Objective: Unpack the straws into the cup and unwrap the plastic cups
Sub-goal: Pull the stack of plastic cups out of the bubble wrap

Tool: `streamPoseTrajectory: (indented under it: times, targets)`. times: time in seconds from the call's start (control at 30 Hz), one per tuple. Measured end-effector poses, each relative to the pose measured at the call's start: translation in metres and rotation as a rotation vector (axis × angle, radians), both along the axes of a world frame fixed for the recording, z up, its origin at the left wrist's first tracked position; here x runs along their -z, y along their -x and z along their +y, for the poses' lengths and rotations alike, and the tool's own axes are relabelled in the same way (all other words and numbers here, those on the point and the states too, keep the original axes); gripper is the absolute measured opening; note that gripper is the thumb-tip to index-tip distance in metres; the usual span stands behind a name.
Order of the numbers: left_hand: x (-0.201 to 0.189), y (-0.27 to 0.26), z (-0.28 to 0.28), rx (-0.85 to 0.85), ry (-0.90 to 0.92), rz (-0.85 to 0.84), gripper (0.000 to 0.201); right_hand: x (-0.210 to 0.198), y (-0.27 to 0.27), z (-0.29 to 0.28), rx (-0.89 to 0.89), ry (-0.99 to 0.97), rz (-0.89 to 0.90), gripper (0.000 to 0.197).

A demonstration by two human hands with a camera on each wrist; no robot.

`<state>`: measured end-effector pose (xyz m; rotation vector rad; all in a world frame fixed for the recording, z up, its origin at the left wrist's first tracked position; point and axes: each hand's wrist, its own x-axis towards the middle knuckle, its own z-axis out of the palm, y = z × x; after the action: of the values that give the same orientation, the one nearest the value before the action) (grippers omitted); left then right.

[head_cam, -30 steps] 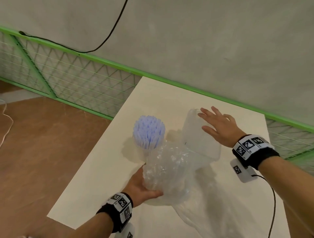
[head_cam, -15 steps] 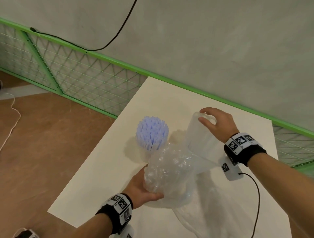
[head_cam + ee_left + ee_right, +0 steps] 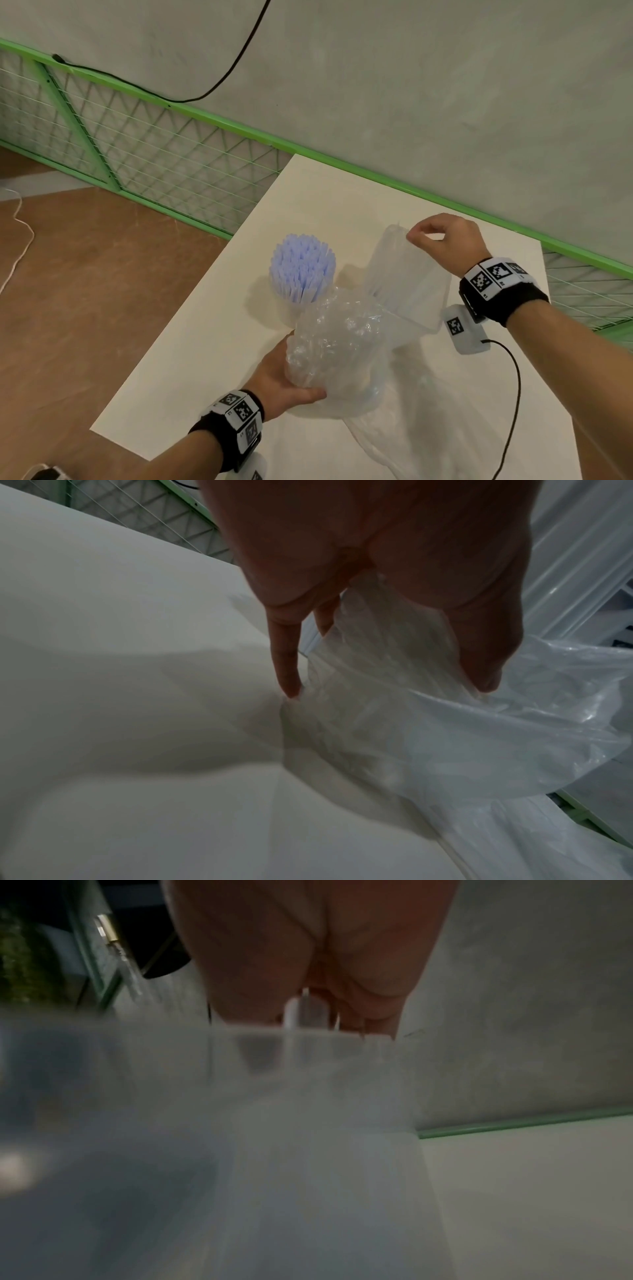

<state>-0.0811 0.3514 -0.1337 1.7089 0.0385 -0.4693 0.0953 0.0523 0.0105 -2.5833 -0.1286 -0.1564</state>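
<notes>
A bundle of pale blue straws (image 3: 302, 270) stands upright in a clear cup on the white table (image 3: 191, 353). To its right a stack of clear plastic cups (image 3: 407, 284) leans up out of a crumpled clear plastic wrapper (image 3: 335, 356). My left hand (image 3: 291, 383) grips the bunched wrapper from the left near the table, thumb on the front (image 3: 479, 653). My right hand (image 3: 442, 236) pinches the top end of the cup stack between thumb and fingertips; the right wrist view shows only blurred plastic (image 3: 274, 1123) under the palm.
More loose clear plastic (image 3: 428, 442) trails over the table toward the near right edge. A green mesh fence (image 3: 164, 164) runs along the far side under a grey wall. Brown floor (image 3: 85, 308) lies left of the table. A black cable (image 3: 513, 394) hangs from my right wrist.
My right hand went from lying flat on the cup stack to pinching its top end, and has lifted slightly. My left hand keeps its grip on the wrapper.
</notes>
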Motion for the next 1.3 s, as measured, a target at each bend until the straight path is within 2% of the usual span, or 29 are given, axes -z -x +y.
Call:
streamPoseTrajectory:
  times: [0.07,0.17,0.23,0.33,0.47,0.53,0.6,0.67,0.83,0.93,1.03,1.13,1.23,1.3]
  targets:
    - [0.000,0.000,0.000,0.000,-0.002,-0.001,0.084,0.001,-0.003,0.004,-0.040,0.056,-0.016,0.017]
    - [-0.001,0.001,0.000,-0.005,0.007,0.005,0.084,0.003,-0.003,0.013,-0.098,0.057,0.086,0.050]
    - [-0.001,0.001,0.000,-0.006,0.009,0.000,0.083,0.009,-0.001,0.017,-0.170,0.145,0.160,0.065]
    - [-0.001,0.002,0.000,-0.014,0.011,-0.004,0.083,0.019,0.000,0.018,-0.171,0.259,0.106,0.051]
    - [-0.004,0.002,-0.001,-0.011,-0.006,-0.021,0.082,0.018,-0.003,0.019,-0.066,0.112,0.026,0.033]
    - [-0.006,0.001,-0.001,-0.014,-0.018,-0.031,0.081,0.017,-0.003,0.018,-0.102,0.147,0.073,0.041]
    - [-0.006,0.001,-0.001,-0.011,-0.023,-0.036,0.082,0.016,-0.001,0.018,-0.179,0.316,0.185,0.061]
    - [-0.006,0.001,-0.001,-0.013,-0.024,-0.043,0.082,0.017,0.000,0.021,-0.179,0.419,0.260,0.071]
    - [-0.006,0.001,-0.001,-0.014,-0.019,-0.049,0.080,0.018,0.000,0.024,-0.079,0.368,0.205,0.055]
    - [-0.003,0.002,0.000,-0.020,-0.020,-0.040,0.082,0.009,0.003,0.028,-0.110,0.406,0.192,0.054]
    - [-0.001,0.002,0.000,-0.019,-0.010,-0.029,0.084,-0.017,0.023,0.030,-0.156,0.232,0.005,0.053]
    - [0.000,0.002,-0.001,-0.015,0.012,-0.016,0.085,-0.041,0.070,0.037,-0.186,-0.018,-0.127,0.034]
    - [0.001,0.002,-0.001,-0.010,0.018,-0.010,0.080,-0.046,0.130,0.048,-0.187,-0.166,-0.065,0.036]
    - [0.002,0.002,-0.001,-0.008,0.016,-0.005,0.080,-0.038,0.163,0.055,-0.196,-0.174,0.037,0.046]
